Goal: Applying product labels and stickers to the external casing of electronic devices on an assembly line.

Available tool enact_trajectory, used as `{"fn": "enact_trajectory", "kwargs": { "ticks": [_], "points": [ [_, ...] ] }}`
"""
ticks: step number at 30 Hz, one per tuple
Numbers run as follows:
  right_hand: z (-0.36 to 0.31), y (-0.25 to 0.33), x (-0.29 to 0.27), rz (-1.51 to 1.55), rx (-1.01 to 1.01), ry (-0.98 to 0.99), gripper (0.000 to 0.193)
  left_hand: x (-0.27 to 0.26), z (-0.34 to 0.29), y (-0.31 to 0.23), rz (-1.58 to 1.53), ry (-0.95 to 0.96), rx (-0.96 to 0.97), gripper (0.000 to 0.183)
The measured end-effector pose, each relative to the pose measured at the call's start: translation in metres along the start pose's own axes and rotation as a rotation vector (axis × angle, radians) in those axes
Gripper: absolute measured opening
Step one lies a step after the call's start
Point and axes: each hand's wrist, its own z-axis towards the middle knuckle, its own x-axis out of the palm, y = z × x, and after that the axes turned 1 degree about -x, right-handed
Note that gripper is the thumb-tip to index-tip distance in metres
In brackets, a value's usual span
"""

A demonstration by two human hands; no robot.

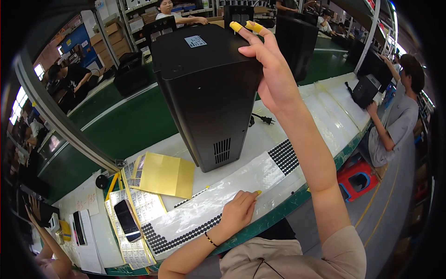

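Black tower case (211, 97): upright near the middle of the bench, top toward the camera; slotted vent (222, 150) low on the near face, pale printed label (195, 42) on top.
Right hand (271, 69): fingers spread over the case's top right edge, touching, not wrapped round it; yellow finger cots on two fingertips.
Left hand (239, 211): resting on the dot sheet, fingers part-curled; cannot tell if anything is pinched. Dark bracelet (211, 239) at the wrist.
Dot sheet (253, 179): long, glossy white, in front of the case; black round dots grouped at both ends.
Gold sheet (167, 174): creased, left of the case's foot, overlapping label sheets (139, 255).
Smartphone (127, 221): lying on the label sheets.
Power plug (266, 120): black, two-pronged, just right of the case.
Bench (325, 104): white top, green front edge, running away to the right.
Beyond bench: green conveyor (121, 114); second tall black case (297, 44) standing there.
Right side: co-worker (395, 111) in grey at the same bench; red stool (360, 179); grey floor (390, 209) with yellow lines.
Back of room: loaded shelving, cardboard boxes (109, 44), another co-worker (174, 11) in white.
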Motion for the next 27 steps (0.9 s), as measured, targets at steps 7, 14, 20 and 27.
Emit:
{"fn": "enact_trajectory", "kwargs": {
  "ticks": [7,14,20,27],
  "points": [
    [-0.001,-0.008,0.000,0.125,0.006,0.010,0.052,0.000,0.000,0.000,0.003,0.002,-0.011,0.026],
    [-0.006,-0.003,0.001,0.125,0.030,-0.047,0.055,0.002,-0.002,0.000,-0.003,-0.017,-0.008,0.025],
    [-0.023,0.001,-0.005,0.175,-0.070,0.000,0.066,-0.010,0.004,-0.004,0.000,-0.119,0.054,0.022],
    [-0.083,0.034,-0.012,0.218,-0.156,0.029,0.059,-0.116,0.049,-0.084,0.059,-0.894,0.362,0.026]
  ]
}}
